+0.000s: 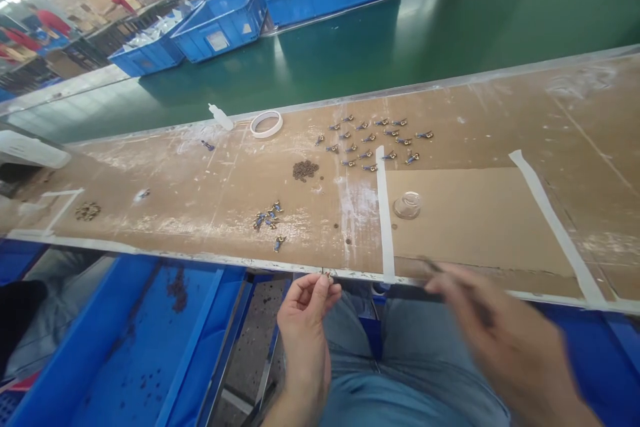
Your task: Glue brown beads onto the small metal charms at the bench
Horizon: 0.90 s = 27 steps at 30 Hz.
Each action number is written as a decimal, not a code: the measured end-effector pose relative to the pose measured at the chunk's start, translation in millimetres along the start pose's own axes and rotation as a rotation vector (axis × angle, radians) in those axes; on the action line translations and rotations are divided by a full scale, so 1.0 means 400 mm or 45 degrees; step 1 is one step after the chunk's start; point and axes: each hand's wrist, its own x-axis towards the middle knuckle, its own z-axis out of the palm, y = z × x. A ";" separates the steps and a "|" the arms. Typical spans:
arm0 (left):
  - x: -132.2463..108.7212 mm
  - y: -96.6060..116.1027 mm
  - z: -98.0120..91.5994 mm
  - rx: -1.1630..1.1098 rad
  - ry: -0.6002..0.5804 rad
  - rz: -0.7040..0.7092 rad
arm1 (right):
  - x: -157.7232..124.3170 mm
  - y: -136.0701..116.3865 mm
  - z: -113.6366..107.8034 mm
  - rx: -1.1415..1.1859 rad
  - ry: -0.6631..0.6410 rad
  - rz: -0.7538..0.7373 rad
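My left hand point(306, 315) is closed at the table's front edge, thumb and fingertips pinching a small figurine point(327, 275) that is mostly hidden. Off to the right, my right hand point(493, 323) is smeared by motion, its fingers wrapped round a thin dark stick-like tool point(434, 266) pointing left. A loose cluster of small blue-and-gold figurines point(267, 217) lies on the cardboard-covered table point(465, 227), with a single figurine point(279, 243) nearer my left hand. Farther back, several more figurines point(369, 138) are spread out in rows. A pile of small brown discs point(305, 170) sits between these groups.
A clear shallow cup point(407, 205) stands between white tape strips point(384, 213). Behind are a tape roll point(267, 125) and a white squeeze bottle point(221, 117). Blue crates point(220, 20) line the green conveyor belt point(325, 60). A blue bin point(130, 340) is below left; people work far left.
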 end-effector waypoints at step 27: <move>0.011 0.017 -0.006 -0.060 -0.122 -0.155 | -0.012 -0.193 0.210 0.152 -0.223 -0.286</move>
